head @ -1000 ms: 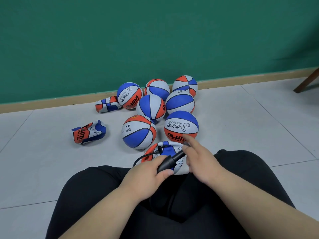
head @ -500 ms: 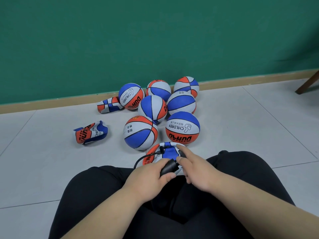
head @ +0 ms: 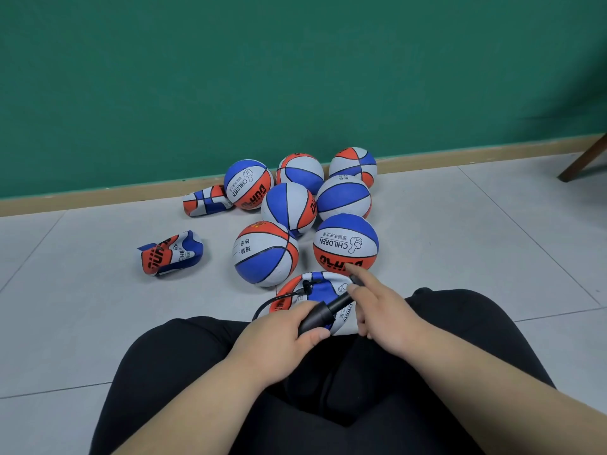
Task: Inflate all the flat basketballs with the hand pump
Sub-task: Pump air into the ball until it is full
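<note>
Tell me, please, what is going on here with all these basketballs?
A seated person is working on a partly flat basketball at their knees. Their left hand grips the hand pump by its barrel, their right hand holds its handle, and the hose runs to the ball. Seven round balls sit beyond; two flat ones lie on the floor.

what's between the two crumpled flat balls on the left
Nothing but bare floor tile lies between the nearer flat ball and the flat ball by the wall; the head view shows the whole stretch.
</note>
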